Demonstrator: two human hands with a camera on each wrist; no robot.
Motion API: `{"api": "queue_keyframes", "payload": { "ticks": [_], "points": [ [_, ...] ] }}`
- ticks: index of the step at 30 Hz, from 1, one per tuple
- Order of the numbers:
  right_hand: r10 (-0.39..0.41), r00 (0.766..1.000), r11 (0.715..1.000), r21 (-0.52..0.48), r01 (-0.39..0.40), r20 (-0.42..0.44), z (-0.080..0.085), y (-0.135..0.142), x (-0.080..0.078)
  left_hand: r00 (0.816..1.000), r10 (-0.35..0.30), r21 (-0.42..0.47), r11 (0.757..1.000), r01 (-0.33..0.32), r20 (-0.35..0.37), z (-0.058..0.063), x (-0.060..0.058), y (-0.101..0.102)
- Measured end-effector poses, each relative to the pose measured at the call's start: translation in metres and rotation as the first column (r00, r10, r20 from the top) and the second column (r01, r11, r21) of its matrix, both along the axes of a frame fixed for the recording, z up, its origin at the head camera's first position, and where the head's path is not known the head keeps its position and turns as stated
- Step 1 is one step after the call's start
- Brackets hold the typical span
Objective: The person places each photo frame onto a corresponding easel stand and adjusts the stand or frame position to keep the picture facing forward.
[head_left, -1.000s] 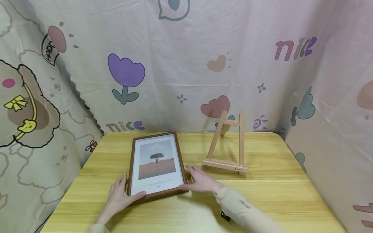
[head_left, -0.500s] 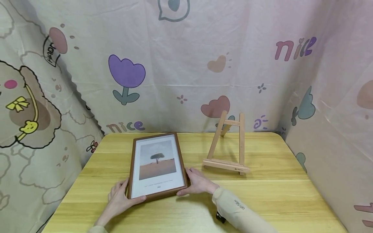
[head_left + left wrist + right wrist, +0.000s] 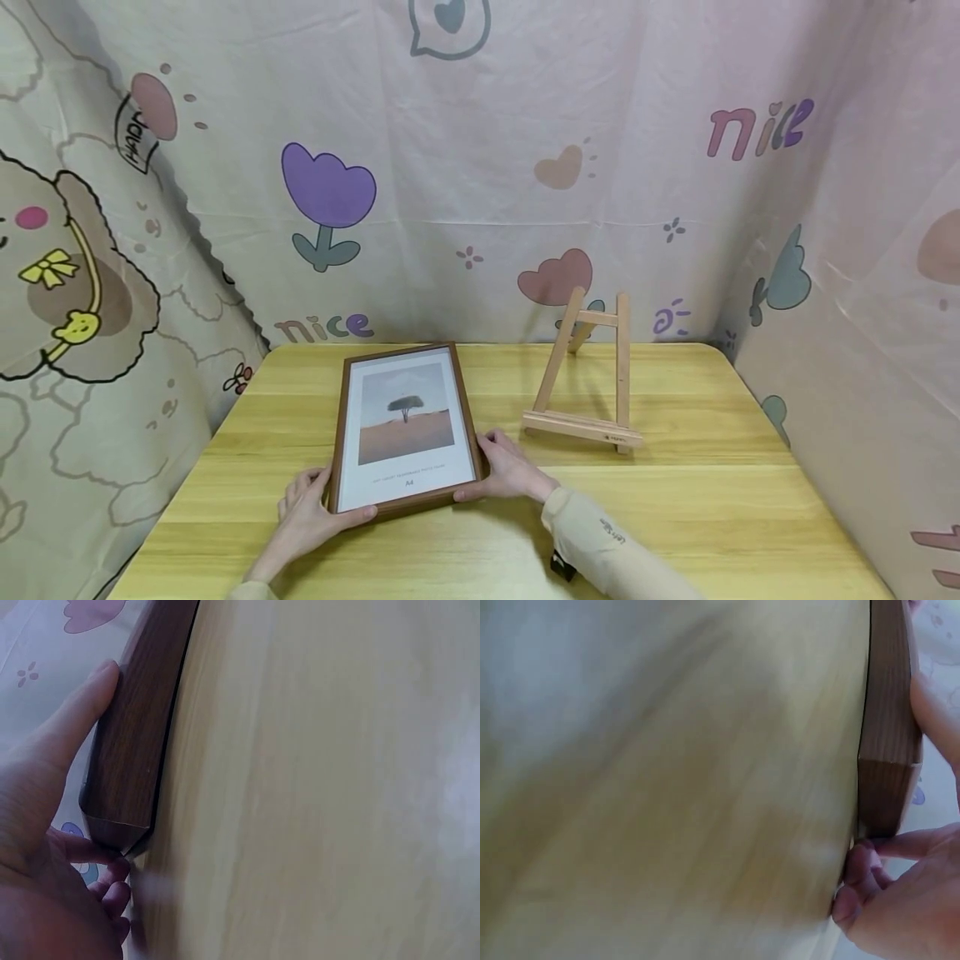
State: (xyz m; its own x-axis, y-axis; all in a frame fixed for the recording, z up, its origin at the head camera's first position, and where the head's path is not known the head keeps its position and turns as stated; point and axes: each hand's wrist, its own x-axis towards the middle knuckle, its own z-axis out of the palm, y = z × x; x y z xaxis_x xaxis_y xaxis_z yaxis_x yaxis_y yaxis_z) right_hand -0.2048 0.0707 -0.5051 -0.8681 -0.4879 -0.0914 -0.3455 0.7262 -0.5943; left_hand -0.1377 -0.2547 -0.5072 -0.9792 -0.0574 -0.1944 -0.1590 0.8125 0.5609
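A brown wooden picture frame (image 3: 407, 417) lies face up on the table, slightly turned, showing a print of a lone tree on reddish ground. At its near left corner my left hand (image 3: 303, 515) grips it, thumb on the near edge and fingers along the left side. My right hand (image 3: 510, 473) holds the near right corner the same way. In the left wrist view the thumb presses the dark rail of the frame (image 3: 139, 727), with fingertips curled at the corner's underside. The right wrist view has fingers bent under the other corner of the frame (image 3: 889, 697).
A small wooden easel (image 3: 581, 427) stands on the table to the right of the frame. The yellow wood-grain table (image 3: 697, 500) ends at a patterned cloth (image 3: 465, 167) hung behind and at both sides. A small black object (image 3: 562, 567) shows under the right sleeve.
My right hand has closed in on the frame's near right corner, its thumb sliding down to the near edge. The left fingers have tightened at their corner. The frame has hardly moved.
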Motion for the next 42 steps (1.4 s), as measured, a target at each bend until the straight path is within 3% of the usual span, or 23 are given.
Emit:
{"api": "queue_keyframes", "payload": {
  "ticks": [9,23,29,35,42],
  "points": [
    [-0.054,0.996,0.995,-0.077,0.06,0.072,0.002,-0.002,0.003,1.0,-0.007,0.066,0.998,0.008,-0.012,-0.001,0.001,0.001],
    [-0.065,0.993,0.979,-0.184,0.083,0.103,-0.004,-0.001,0.005,1.0,-0.001,0.156,0.988,-0.001,0.01,0.002,0.004,0.002],
    [-0.074,0.99,0.971,-0.217,0.099,0.122,-0.002,-0.003,0.005,0.999,0.021,0.185,0.983,-0.014,-0.036,-0.001,0.009,0.003],
    [-0.027,0.998,0.957,-0.286,0.043,0.062,-0.002,-0.002,0.004,0.996,0.04,0.201,0.979,-0.024,-0.075,-0.005,0.01,0.007],
    [-0.008,1.0,0.959,-0.283,0.013,0.018,-0.001,0.002,0.003,0.996,0.026,0.198,0.98,-0.009,-0.085,-0.006,0.01,0.007]
  ]
}}
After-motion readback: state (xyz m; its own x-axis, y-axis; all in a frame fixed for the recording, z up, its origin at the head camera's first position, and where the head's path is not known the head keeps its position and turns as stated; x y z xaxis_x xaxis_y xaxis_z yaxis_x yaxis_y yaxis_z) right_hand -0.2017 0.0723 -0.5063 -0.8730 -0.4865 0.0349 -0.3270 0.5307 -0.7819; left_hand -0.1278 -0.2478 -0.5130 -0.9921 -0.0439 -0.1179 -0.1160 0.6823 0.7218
